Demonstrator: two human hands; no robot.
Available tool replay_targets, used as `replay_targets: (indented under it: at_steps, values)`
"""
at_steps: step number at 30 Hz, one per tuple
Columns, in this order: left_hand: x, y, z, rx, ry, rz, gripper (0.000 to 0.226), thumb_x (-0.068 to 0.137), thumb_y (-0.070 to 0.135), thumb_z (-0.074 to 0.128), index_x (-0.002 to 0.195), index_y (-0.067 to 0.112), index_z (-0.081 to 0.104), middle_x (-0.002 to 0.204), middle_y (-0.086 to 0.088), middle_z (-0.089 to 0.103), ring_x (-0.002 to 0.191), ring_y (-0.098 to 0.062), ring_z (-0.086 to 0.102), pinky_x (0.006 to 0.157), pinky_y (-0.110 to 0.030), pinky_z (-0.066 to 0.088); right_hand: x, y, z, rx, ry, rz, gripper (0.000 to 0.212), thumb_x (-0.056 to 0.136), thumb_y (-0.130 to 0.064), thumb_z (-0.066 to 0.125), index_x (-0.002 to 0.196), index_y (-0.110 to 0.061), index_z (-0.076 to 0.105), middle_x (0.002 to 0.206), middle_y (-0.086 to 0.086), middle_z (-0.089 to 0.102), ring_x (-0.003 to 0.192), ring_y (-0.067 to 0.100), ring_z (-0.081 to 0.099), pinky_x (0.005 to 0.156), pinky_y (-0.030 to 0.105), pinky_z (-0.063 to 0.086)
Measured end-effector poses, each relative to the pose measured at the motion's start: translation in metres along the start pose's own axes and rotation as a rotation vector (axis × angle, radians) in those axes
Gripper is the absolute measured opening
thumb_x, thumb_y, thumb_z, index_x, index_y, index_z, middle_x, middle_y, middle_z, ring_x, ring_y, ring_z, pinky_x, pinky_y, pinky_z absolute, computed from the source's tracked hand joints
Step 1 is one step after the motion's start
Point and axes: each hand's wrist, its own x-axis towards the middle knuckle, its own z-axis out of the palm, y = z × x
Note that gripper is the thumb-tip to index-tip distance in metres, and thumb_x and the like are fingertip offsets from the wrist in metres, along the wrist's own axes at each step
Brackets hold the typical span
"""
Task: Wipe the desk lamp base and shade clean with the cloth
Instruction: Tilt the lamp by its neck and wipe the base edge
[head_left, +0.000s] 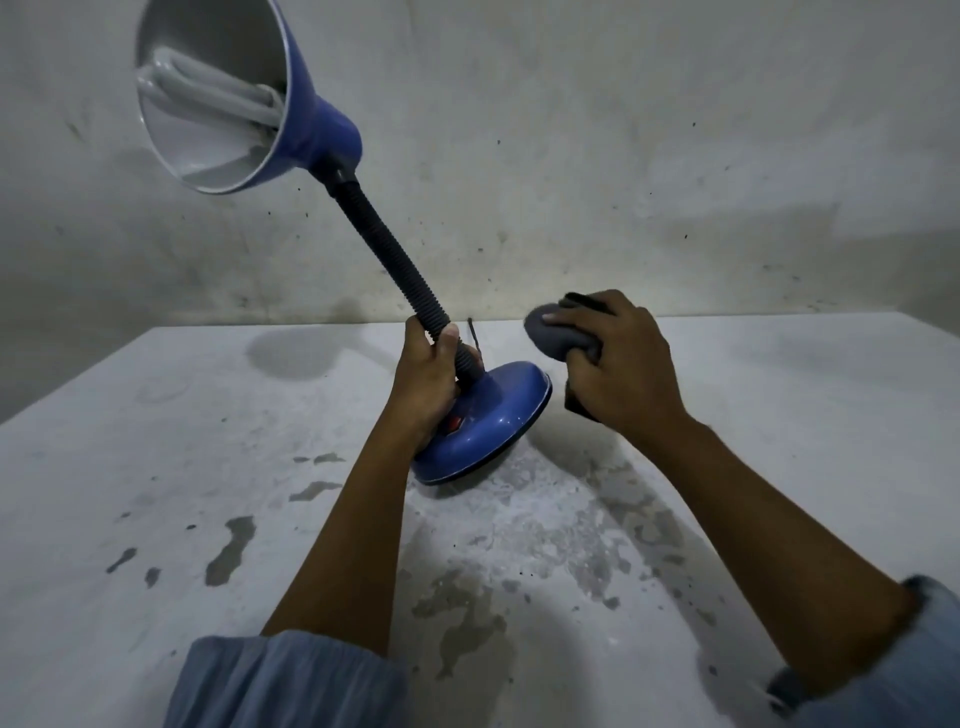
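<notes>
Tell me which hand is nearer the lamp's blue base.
Left. The left hand grips the neck right above the base, touching it; the right hand holds the cloth just off its right edge.

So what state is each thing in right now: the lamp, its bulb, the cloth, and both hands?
Lamp base: tilted, one edge on the table, the other raised.
Gooseneck: leaning left, nearly straight.
Shade: up in the air, open side facing the camera.
Bulb: unlit.
Cloth: bunched up, off the base.
Left hand: grips the gooseneck low down.
Right hand: holds the cloth.
</notes>
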Motion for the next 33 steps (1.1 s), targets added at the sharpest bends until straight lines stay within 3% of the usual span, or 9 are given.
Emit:
replay_targets:
  at_steps: [3, 6, 11, 14, 17, 20, 24, 29, 33]
  values:
    - [0.000, 0.000, -0.001, -0.014, 0.003, 0.002, 0.015, 0.101, 0.028, 0.035, 0.113, 0.019, 0.038, 0.083, -0.004, 0.059, 0.091, -0.025, 0.060, 0.088, -0.045, 0.052, -0.007, -0.007, 0.001, 0.196, -0.049, -0.032, 0.041, 0.073, -0.007, 0.049, 0.103, -0.021, 0.072, 0.113, -0.001, 0.062, 0.101, 0.018, 0.058, 0.083, 0.021, 0.043]
    - [0.000, 0.000, -0.001, -0.020, 0.003, -0.001, 0.015, 0.101, 0.028, 0.034, 0.113, 0.019, 0.038, 0.084, -0.005, 0.059, 0.093, -0.026, 0.061, 0.086, -0.042, 0.053, -0.005, 0.004, 0.002, -0.024, -0.170, 0.016, 0.039, 0.079, -0.011, 0.051, 0.110, -0.027, 0.068, 0.112, 0.000, 0.061, 0.101, 0.023, 0.056, 0.078, 0.024, 0.041]
    - [0.002, -0.001, -0.002, -0.002, 0.011, 0.000, 0.016, 0.101, 0.030, 0.034, 0.113, 0.020, 0.038, 0.087, -0.007, 0.060, 0.096, -0.028, 0.061, 0.088, -0.044, 0.053, -0.021, -0.003, 0.000, 0.112, -0.015, 0.041, 0.046, 0.069, -0.016, 0.043, 0.104, -0.024, 0.072, 0.111, -0.004, 0.065, 0.100, 0.021, 0.059, 0.084, 0.025, 0.045]
    - [0.002, 0.000, -0.002, -0.004, 0.012, -0.001, 0.016, 0.101, 0.029, 0.034, 0.113, 0.020, 0.038, 0.084, -0.005, 0.060, 0.093, -0.026, 0.061, 0.087, -0.042, 0.053, -0.042, -0.012, -0.009, 0.211, 0.095, -0.074, 0.038, 0.071, -0.014, 0.046, 0.097, -0.016, 0.074, 0.104, -0.002, 0.068, 0.092, 0.022, 0.061, 0.079, 0.034, 0.050]
    - [0.002, -0.001, 0.000, 0.028, 0.008, -0.001, 0.019, 0.101, 0.030, 0.035, 0.117, 0.020, 0.037, 0.094, -0.010, 0.060, 0.099, -0.029, 0.061, 0.090, -0.046, 0.052, -0.055, -0.022, -0.025, 0.238, 0.099, -0.280, 0.032, 0.071, -0.010, 0.046, 0.085, -0.008, 0.075, 0.095, 0.005, 0.070, 0.082, 0.026, 0.060, 0.068, 0.039, 0.048]
    - [0.002, -0.003, 0.003, 0.072, -0.007, 0.018, 0.017, 0.100, 0.030, 0.036, 0.114, 0.021, 0.038, 0.096, -0.011, 0.060, 0.100, -0.030, 0.060, 0.092, -0.050, 0.051, -0.048, -0.025, -0.037, 0.298, 0.141, -0.275, 0.029, 0.068, -0.007, 0.046, 0.077, -0.007, 0.074, 0.092, 0.005, 0.069, 0.084, 0.026, 0.060, 0.070, 0.039, 0.048]
    - [0.001, -0.005, 0.006, 0.091, -0.021, 0.031, 0.011, 0.100, 0.030, 0.036, 0.107, 0.022, 0.039, 0.087, -0.006, 0.060, 0.092, -0.027, 0.060, 0.092, -0.051, 0.050, -0.047, -0.018, -0.032, 0.094, 0.066, -0.365, 0.027, 0.068, -0.009, 0.045, 0.072, -0.008, 0.071, 0.092, 0.002, 0.069, 0.078, 0.021, 0.053, 0.063, 0.031, 0.043]
    - [0.000, -0.006, 0.007, 0.095, -0.034, 0.047, 0.011, 0.101, 0.029, 0.035, 0.105, 0.021, 0.040, 0.082, -0.003, 0.059, 0.084, -0.021, 0.060, 0.090, -0.046, 0.052, -0.033, 0.014, -0.025, -0.173, 0.005, -0.107, 0.032, 0.073, -0.015, 0.046, 0.087, -0.019, 0.074, 0.105, -0.003, 0.068, 0.084, 0.019, 0.047, 0.054, 0.016, 0.031]
    - [0.000, -0.005, 0.006, 0.078, -0.022, 0.047, 0.009, 0.100, 0.030, 0.035, 0.104, 0.023, 0.039, 0.083, -0.003, 0.059, 0.086, -0.021, 0.060, 0.090, -0.043, 0.052, -0.022, 0.012, -0.025, -0.102, -0.074, -0.056, 0.040, 0.071, -0.019, 0.041, 0.094, -0.022, 0.074, 0.112, -0.005, 0.065, 0.089, 0.019, 0.047, 0.065, 0.027, 0.040]
